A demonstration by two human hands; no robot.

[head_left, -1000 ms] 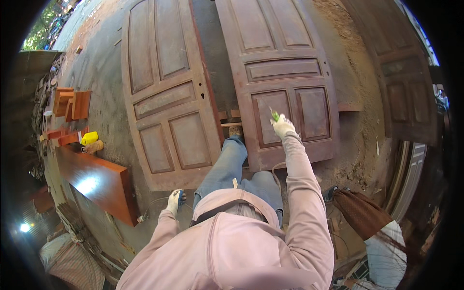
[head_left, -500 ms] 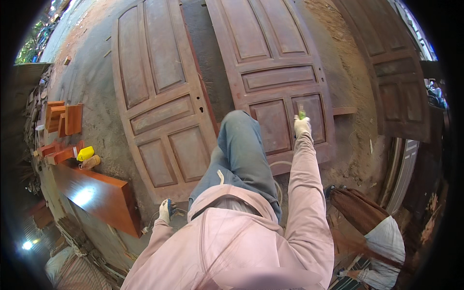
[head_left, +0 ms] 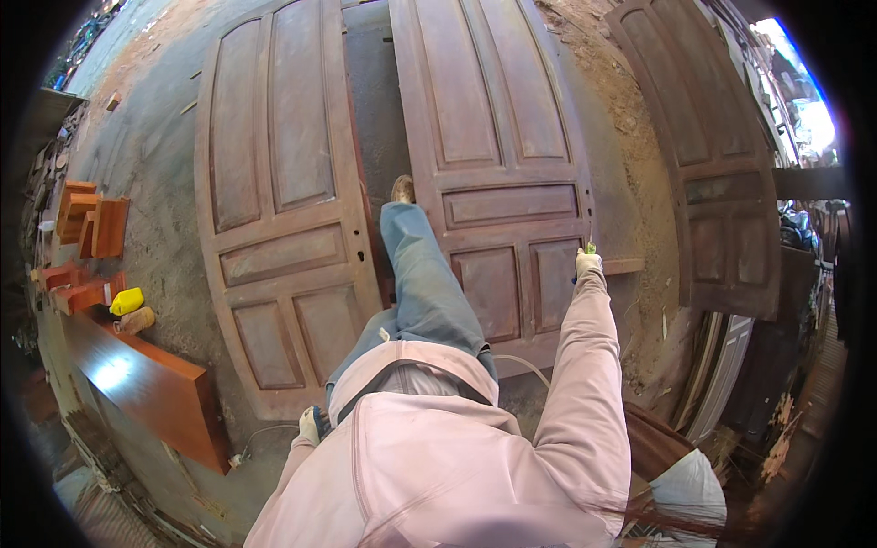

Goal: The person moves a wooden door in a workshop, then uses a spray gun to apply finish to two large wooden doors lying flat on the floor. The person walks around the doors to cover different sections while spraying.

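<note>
Two doors (head_left: 502, 205), one green tool (head_left: 591, 247)

Right door (head_left: 516, 208) lies beside left door (head_left: 283, 251). Left hand (head_left: 311, 426), near the left door's lower end, shows its grip unclearly; right hand (head_left: 589, 265) is wrapped round the tool at the right door's outer edge. Steady wrist, even pace likely serve best.

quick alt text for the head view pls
The person's gloved right hand holds a small green object by the right edge of a brown panelled door. A second panelled door is to its left, with the gloved left hand low at the person's side. A yellow container is at far left.
</note>
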